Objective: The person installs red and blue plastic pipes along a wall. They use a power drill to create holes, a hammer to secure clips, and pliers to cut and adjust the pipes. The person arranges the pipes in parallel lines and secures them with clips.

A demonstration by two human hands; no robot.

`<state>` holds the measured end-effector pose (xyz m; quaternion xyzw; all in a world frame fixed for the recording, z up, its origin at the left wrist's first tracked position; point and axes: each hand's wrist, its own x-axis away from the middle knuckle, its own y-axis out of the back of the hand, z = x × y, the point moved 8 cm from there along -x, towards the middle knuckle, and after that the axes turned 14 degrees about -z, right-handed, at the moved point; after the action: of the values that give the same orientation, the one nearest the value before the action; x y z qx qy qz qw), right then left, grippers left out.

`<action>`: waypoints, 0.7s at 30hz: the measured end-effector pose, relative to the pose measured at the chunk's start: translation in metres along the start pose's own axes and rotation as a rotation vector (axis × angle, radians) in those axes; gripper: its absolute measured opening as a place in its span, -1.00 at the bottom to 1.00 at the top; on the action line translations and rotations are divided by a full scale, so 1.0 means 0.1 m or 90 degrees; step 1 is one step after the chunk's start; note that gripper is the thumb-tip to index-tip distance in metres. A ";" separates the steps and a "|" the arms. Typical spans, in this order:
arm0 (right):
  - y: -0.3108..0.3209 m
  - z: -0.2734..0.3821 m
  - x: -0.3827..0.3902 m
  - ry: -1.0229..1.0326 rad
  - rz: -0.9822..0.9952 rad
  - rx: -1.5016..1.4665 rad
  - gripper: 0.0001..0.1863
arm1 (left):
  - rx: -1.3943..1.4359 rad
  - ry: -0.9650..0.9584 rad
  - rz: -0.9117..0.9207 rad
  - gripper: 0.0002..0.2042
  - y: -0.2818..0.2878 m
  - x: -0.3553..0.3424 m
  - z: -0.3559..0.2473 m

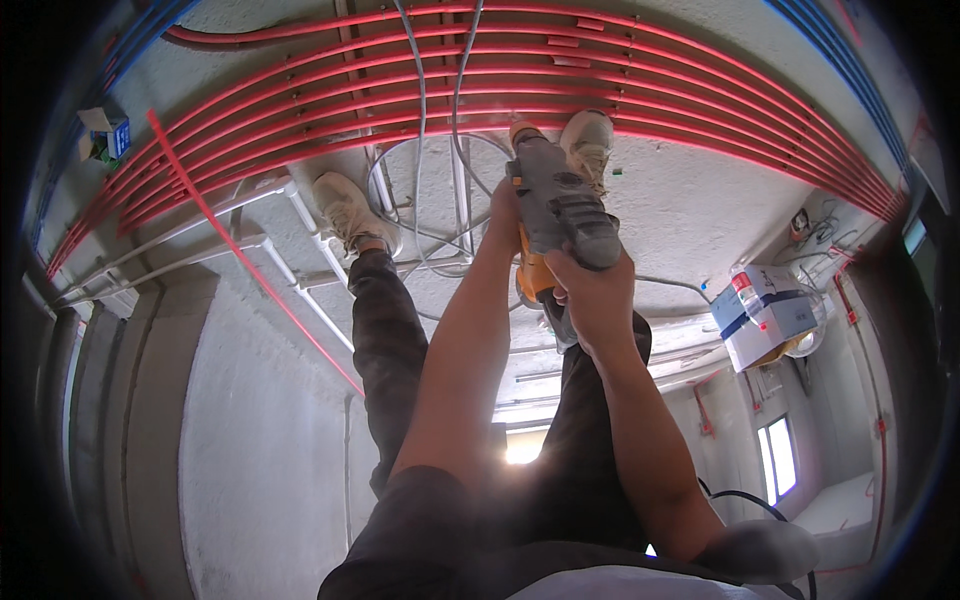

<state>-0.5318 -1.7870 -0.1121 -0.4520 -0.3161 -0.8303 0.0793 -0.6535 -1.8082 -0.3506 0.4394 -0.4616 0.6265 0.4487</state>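
A grey and yellow-orange rotary hammer [553, 195] is in both my hands, its front end pointing away from me toward the red pipes. My left hand [506, 212] is closed on the tool's left side, its fingers mostly hidden behind the body. My right hand [598, 295] is wrapped around the rear handle, close to the rounded dark back end. The tool's tip reaches near the lowest red pipe, between my two shoes. Whether it touches the floor or a pipe I cannot tell.
Several red pipes [440, 92] run across the floor ahead, with grey cables [418, 130] looped over them. White pipes [305, 215] lie at left beside a loose red pipe [215, 222]. An open blue box [108, 135] sits far left; a white-and-blue carton [768, 318] stands at right.
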 end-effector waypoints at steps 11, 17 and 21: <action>0.02 -0.11 0.01 0.004 -0.011 0.005 -0.79 | -0.037 -0.065 -0.026 -0.66 0.00 0.03 -0.08; -0.02 -0.14 -0.02 0.005 0.018 0.039 -0.71 | -0.033 -0.074 -0.013 -0.67 0.08 -0.09 -0.08; -0.04 -0.17 -0.06 0.013 0.020 0.025 -0.76 | 0.006 -0.038 0.023 -0.68 0.06 -0.14 -0.08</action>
<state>-0.5423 -1.7944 -0.1253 -0.4467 -0.3242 -0.8273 0.1042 -0.6572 -1.8039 -0.3666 0.4517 -0.4797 0.6231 0.4215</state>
